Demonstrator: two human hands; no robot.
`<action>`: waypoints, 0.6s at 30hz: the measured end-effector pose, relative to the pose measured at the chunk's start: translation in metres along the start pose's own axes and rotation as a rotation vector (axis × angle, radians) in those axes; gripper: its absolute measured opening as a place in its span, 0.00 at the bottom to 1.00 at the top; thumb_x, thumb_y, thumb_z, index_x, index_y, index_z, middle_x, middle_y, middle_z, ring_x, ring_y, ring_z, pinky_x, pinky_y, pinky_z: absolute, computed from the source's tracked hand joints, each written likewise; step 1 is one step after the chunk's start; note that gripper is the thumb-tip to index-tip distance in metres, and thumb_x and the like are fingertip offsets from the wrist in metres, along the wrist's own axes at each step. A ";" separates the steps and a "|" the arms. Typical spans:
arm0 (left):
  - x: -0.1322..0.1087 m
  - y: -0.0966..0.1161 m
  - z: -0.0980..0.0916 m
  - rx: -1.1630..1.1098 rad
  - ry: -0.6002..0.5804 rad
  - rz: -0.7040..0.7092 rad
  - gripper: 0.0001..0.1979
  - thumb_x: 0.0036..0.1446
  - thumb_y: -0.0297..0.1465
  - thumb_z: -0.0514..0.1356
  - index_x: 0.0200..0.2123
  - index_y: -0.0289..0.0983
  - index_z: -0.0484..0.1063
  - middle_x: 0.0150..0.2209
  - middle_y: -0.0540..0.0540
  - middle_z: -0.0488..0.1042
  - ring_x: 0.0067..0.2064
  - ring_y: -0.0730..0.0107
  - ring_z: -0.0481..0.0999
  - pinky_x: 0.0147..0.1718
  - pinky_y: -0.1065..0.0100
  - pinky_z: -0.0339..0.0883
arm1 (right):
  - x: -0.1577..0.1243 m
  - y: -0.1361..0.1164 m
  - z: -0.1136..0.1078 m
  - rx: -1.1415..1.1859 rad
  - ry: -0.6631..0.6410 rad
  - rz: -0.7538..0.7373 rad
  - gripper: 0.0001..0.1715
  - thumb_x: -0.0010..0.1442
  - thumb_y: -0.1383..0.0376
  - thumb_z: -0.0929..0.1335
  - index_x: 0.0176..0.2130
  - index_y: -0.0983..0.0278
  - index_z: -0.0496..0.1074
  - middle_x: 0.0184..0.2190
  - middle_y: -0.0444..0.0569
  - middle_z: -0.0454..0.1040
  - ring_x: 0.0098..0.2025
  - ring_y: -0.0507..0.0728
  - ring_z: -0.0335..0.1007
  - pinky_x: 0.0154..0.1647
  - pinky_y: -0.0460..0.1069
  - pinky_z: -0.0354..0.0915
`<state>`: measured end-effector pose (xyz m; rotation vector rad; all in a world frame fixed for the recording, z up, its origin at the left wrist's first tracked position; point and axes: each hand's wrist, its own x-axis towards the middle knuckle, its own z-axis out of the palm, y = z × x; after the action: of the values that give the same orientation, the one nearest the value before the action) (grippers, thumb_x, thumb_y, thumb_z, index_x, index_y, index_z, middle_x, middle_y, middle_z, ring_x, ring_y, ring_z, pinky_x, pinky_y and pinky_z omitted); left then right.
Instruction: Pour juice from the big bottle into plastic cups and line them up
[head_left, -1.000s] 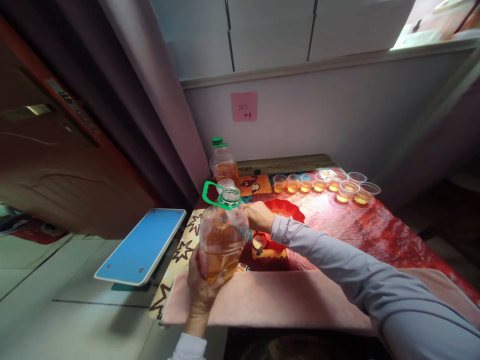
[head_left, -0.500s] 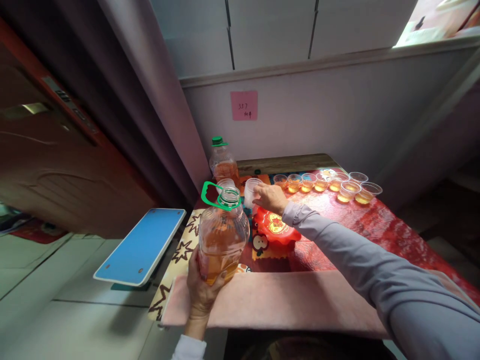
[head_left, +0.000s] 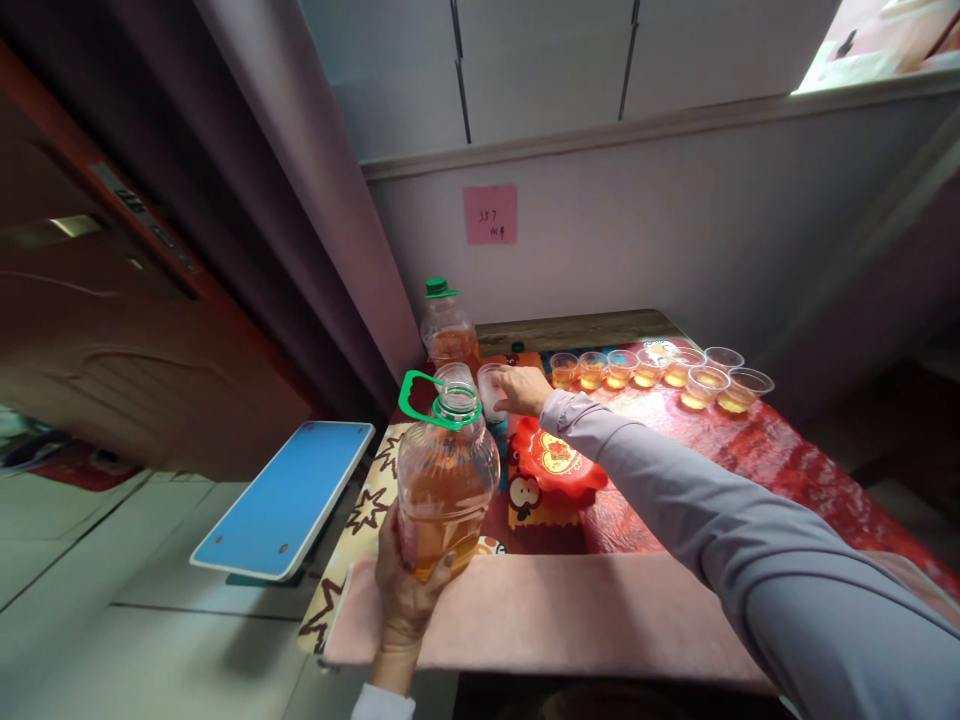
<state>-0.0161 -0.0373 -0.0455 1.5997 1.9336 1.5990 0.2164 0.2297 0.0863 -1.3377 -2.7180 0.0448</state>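
My left hand [head_left: 411,590] grips the lower part of a large clear jug [head_left: 446,480], uncapped, with a green carry handle round its neck and amber liquid inside. It stands at the near left of the table, slightly tilted. My right hand [head_left: 523,388] is closed on a clear plastic cup [head_left: 490,392] just behind the jug's neck; the fingertips are partly hidden. Close to that cup, another clear cup [head_left: 454,375] shows behind the jug's mouth. Several clear cups with amber liquid [head_left: 621,370] line the table's far right side.
A second jug with a green cap [head_left: 451,330] stands at the back left. A red scalloped dish [head_left: 559,460] lies under my right forearm. A pink cloth [head_left: 600,610] covers the front edge. A blue stool [head_left: 289,500] is at the left.
My right hand has shifted a little left with the clear cup, closer to the other cup behind the jug. My left hand stays on the jug.
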 end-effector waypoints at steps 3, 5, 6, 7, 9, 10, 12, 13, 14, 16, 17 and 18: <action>0.000 -0.002 -0.002 0.010 -0.027 -0.001 0.44 0.50 0.47 0.73 0.68 0.47 0.64 0.62 0.36 0.77 0.61 0.29 0.79 0.59 0.24 0.72 | 0.001 0.001 -0.005 -0.001 -0.009 -0.044 0.22 0.69 0.53 0.75 0.57 0.61 0.80 0.60 0.57 0.81 0.57 0.66 0.81 0.48 0.53 0.72; 0.000 -0.002 -0.002 0.010 -0.027 -0.001 0.45 0.50 0.47 0.74 0.68 0.46 0.64 0.61 0.36 0.77 0.61 0.29 0.79 0.59 0.25 0.73 | 0.001 0.002 -0.010 -0.006 -0.013 -0.058 0.18 0.69 0.56 0.74 0.55 0.59 0.82 0.60 0.56 0.82 0.57 0.65 0.81 0.49 0.52 0.71; 0.000 -0.002 -0.001 0.008 -0.027 0.001 0.46 0.50 0.48 0.74 0.68 0.45 0.64 0.62 0.35 0.77 0.60 0.29 0.79 0.59 0.25 0.73 | 0.001 0.002 -0.011 -0.009 -0.016 -0.059 0.16 0.70 0.58 0.73 0.54 0.59 0.83 0.59 0.56 0.83 0.57 0.65 0.81 0.49 0.52 0.71; -0.001 -0.001 -0.001 0.008 -0.025 0.001 0.46 0.50 0.49 0.73 0.69 0.44 0.63 0.62 0.34 0.76 0.61 0.29 0.79 0.59 0.25 0.73 | 0.001 0.002 -0.012 -0.012 -0.019 -0.059 0.14 0.71 0.60 0.71 0.52 0.59 0.84 0.58 0.56 0.83 0.56 0.65 0.82 0.48 0.52 0.71; -0.002 -0.001 0.001 0.011 -0.004 0.002 0.46 0.52 0.50 0.72 0.70 0.43 0.62 0.63 0.33 0.76 0.62 0.28 0.78 0.59 0.24 0.72 | 0.001 0.002 -0.013 -0.016 -0.022 -0.054 0.14 0.73 0.63 0.68 0.50 0.60 0.85 0.56 0.56 0.85 0.55 0.64 0.82 0.47 0.51 0.70; -0.002 0.000 0.002 0.013 0.007 0.002 0.46 0.53 0.51 0.71 0.71 0.43 0.62 0.64 0.33 0.75 0.62 0.28 0.78 0.59 0.23 0.71 | 0.001 0.002 -0.013 -0.016 -0.022 -0.052 0.16 0.74 0.64 0.67 0.49 0.60 0.85 0.55 0.56 0.85 0.55 0.64 0.82 0.46 0.51 0.70; -0.003 -0.001 0.003 0.016 0.017 0.005 0.46 0.53 0.51 0.71 0.71 0.44 0.63 0.64 0.34 0.76 0.62 0.28 0.78 0.59 0.23 0.72 | 0.001 0.002 -0.012 -0.016 -0.018 -0.045 0.18 0.75 0.64 0.65 0.49 0.61 0.86 0.54 0.57 0.85 0.54 0.63 0.83 0.46 0.50 0.69; -0.002 -0.002 0.002 0.015 0.008 0.009 0.46 0.52 0.51 0.72 0.70 0.45 0.63 0.63 0.34 0.76 0.61 0.28 0.79 0.58 0.23 0.72 | 0.001 0.002 -0.011 -0.015 -0.015 -0.040 0.19 0.75 0.63 0.65 0.50 0.61 0.86 0.54 0.57 0.86 0.54 0.63 0.83 0.45 0.50 0.69; -0.002 -0.002 0.001 0.013 -0.004 0.012 0.46 0.51 0.50 0.73 0.70 0.45 0.64 0.63 0.35 0.76 0.61 0.28 0.79 0.57 0.23 0.73 | 0.001 0.002 -0.011 -0.015 -0.012 -0.035 0.19 0.76 0.64 0.65 0.50 0.62 0.86 0.53 0.57 0.86 0.53 0.63 0.83 0.46 0.50 0.69; -0.001 -0.005 -0.001 0.011 -0.020 0.015 0.45 0.51 0.48 0.73 0.70 0.45 0.64 0.63 0.35 0.77 0.61 0.28 0.79 0.57 0.24 0.73 | 0.002 0.003 -0.010 -0.014 -0.005 -0.022 0.19 0.75 0.64 0.65 0.51 0.62 0.86 0.53 0.58 0.86 0.53 0.63 0.83 0.46 0.50 0.69; -0.001 -0.006 -0.002 0.009 -0.024 0.015 0.45 0.52 0.48 0.73 0.70 0.45 0.64 0.63 0.34 0.76 0.61 0.28 0.79 0.57 0.24 0.73 | 0.003 0.003 -0.011 -0.012 -0.001 -0.015 0.18 0.75 0.64 0.66 0.50 0.62 0.86 0.53 0.58 0.86 0.53 0.63 0.83 0.46 0.50 0.69; -0.001 -0.007 -0.003 0.008 -0.029 0.013 0.45 0.52 0.47 0.73 0.70 0.45 0.63 0.63 0.34 0.76 0.62 0.27 0.79 0.57 0.24 0.73 | 0.003 0.004 -0.011 -0.009 0.003 -0.008 0.17 0.75 0.64 0.67 0.50 0.62 0.86 0.53 0.58 0.86 0.53 0.63 0.83 0.46 0.50 0.69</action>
<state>-0.0219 -0.0390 -0.0508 1.6331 1.9211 1.5659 0.2188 0.2340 0.0972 -1.3278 -2.7245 0.0292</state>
